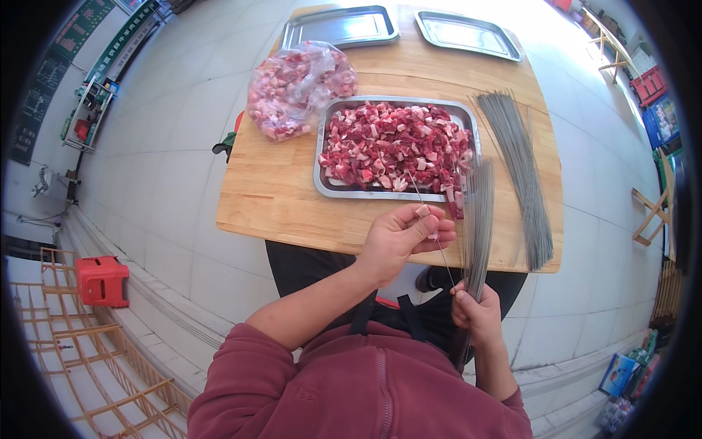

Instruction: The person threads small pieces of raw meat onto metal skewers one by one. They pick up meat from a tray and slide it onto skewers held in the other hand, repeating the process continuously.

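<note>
Between its thumb and fingers my left hand (403, 238) holds pale meat pieces (423, 210) on a thin metal skewer (445, 260). The skewer slants from above the tray's near edge down to my right hand (476, 307), which grips its lower end along with a thick bundle of metal skewers (478, 225). Beyond my hands a steel tray (351, 193) carries a heap of diced red and white raw meat (395, 142). Some meat lies at the tray's near right corner, partly behind the bundle. More skewers (518, 175) lie in a pile on the wooden table (274, 203), right of the tray.
A clear plastic bag of diced meat (301, 88) lies at the tray's far left. Two shallow steel trays (340, 27) (469, 35) stand along the table's far edge. On the floor at the left are a red plastic stool (102, 281) and a wooden lattice frame (104, 351).
</note>
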The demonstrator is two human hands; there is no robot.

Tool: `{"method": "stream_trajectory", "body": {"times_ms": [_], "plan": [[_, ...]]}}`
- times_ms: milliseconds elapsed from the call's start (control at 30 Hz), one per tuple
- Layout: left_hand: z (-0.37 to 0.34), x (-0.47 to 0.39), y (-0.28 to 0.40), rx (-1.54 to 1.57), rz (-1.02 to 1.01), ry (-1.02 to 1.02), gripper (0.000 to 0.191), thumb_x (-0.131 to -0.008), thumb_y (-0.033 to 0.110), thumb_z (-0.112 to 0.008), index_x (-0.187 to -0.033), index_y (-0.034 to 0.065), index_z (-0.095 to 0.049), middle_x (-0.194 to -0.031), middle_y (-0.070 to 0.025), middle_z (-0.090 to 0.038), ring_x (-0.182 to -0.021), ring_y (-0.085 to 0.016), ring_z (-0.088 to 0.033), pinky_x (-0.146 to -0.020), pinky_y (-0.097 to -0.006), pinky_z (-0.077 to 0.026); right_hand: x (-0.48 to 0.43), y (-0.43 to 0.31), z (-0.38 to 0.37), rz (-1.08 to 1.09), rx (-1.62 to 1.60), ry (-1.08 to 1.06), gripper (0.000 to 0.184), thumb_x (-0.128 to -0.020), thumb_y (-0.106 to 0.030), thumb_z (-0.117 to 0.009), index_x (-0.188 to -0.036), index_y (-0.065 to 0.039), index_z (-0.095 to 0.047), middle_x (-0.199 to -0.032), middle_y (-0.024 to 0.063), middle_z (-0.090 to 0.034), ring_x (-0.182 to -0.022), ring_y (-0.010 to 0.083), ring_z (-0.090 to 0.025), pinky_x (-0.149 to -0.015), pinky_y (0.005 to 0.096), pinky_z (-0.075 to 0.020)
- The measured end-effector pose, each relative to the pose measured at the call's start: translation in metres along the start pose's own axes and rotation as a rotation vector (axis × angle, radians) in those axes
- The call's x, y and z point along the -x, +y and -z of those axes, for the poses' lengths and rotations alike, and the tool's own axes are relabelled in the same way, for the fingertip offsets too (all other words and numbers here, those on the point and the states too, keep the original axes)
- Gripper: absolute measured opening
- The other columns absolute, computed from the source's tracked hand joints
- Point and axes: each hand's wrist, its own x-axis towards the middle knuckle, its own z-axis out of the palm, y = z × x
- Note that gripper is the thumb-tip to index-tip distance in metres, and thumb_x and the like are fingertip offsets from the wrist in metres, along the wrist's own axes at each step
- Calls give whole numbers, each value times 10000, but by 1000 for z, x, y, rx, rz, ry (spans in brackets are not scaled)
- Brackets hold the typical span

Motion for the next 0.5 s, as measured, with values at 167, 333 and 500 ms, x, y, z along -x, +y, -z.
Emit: {"method": "stream_trajectory", "body": {"times_ms": [167, 333, 500], "plan": [[29, -6, 38, -695, -412, 139, 349, -952, 108, -667, -1276, 3, -589, -1174, -136, -654, -1081, -234, -640, -858, -321, -550, 0, -1, 2, 21, 3, -16, 102, -961, -71, -598, -1002, 14, -559, -603, -2, -416, -463, 69, -331, -413, 226, -263], [71, -21, 95, -1751, -806, 62, 267, -808, 23, -720, -1074, 43, -720, -1053, -91, -648, -1035, -292, -569, -915, -374, -474, -1, -3, 2, 9, -18, -24, 105, -972, -59, -588, -1015, 37, -584, -614, -7, -436, -484, 61, -360, -430, 219, -285], [68, -28, 99, -1731, -769, 57, 191, -808, 35, -719, -999, 43, -731, -1019, -61, -653, -1042, -271, -548, -911, -376, -452, -2, -5, 0, 8, -17, -34, 105, -974, -56, -584, -1017, 40, -586, -614, -5, -438, -481, 61, -361, -431, 218, -285]]}}
